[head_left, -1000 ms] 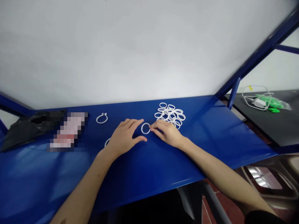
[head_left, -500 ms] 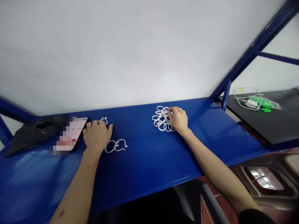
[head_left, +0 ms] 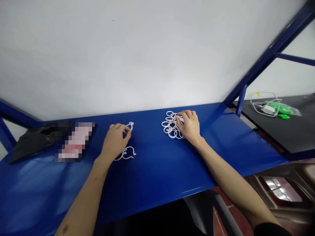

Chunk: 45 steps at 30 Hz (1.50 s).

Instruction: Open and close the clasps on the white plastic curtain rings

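Observation:
My left hand (head_left: 115, 140) pinches a white plastic ring (head_left: 129, 125) just above the blue shelf (head_left: 157, 170). Two more white rings (head_left: 128, 153) lie joined on the shelf just under and to the right of that hand. My right hand (head_left: 190, 126) rests on the right side of a pile of several white rings (head_left: 170, 126), fingers curled onto them. Whether it has gripped one is hidden by the fingers.
A phone (head_left: 76, 139) lies at the left beside a black bag (head_left: 31, 141). A blue frame post (head_left: 265, 55) rises at the right. Beyond it a black table (head_left: 290, 131) holds a white cable (head_left: 261, 101) and a green packet (head_left: 280, 107).
My left hand picked up the single ring near the phone and carried it right, above the joined pair. My right hand stayed on the ring pile.

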Tool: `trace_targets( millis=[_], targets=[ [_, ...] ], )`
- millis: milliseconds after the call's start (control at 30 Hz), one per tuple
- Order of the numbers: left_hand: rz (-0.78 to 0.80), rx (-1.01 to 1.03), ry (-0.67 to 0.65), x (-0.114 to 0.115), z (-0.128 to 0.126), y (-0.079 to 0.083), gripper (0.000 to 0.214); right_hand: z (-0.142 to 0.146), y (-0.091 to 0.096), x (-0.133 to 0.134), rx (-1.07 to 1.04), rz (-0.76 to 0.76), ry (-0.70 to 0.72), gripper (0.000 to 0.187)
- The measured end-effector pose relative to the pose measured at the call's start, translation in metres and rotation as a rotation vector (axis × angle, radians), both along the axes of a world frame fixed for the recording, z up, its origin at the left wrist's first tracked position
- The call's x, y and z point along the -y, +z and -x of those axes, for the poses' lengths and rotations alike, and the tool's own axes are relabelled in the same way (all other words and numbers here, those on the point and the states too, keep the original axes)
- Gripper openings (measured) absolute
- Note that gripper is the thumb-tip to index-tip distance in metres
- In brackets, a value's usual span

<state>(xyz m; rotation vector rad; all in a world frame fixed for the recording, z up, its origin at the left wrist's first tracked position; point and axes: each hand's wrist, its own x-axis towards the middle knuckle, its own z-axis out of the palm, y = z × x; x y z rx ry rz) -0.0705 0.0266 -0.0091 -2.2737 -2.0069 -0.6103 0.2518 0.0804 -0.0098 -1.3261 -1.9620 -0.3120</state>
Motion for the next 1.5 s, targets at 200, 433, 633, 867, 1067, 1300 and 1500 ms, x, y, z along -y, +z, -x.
trace_targets(
  millis=[200,433,633,867,1067,1300,1500],
  targets=[
    [-0.104,0.118,-0.466,0.02,-0.043,0.004,0.015,0.029,0.002,0.032,-0.094,0.288,0.576,0.037],
    [-0.16,0.084,-0.581,0.029,-0.058,0.0,0.014,0.042,-0.007,0.043,-0.221,0.49,0.697,0.027],
    [-0.166,0.103,-0.558,0.027,-0.055,0.001,0.013,0.04,-0.001,0.041,-0.258,0.504,0.717,0.019],
    [-0.122,0.147,-0.504,0.028,-0.056,0.001,0.012,0.041,-0.007,0.04,-0.271,0.421,0.726,0.013],
    [-0.09,0.129,-0.47,0.028,-0.056,-0.005,0.043,0.041,-0.008,0.041,-0.219,0.415,0.793,0.015],
    [-0.038,0.099,-0.458,0.025,-0.054,-0.009,0.042,0.042,-0.003,0.047,-0.21,0.427,0.816,0.021],
    [-0.03,0.122,-0.474,0.025,-0.056,-0.007,0.035,0.042,-0.004,0.047,-0.202,0.439,0.805,0.014]
  ],
)
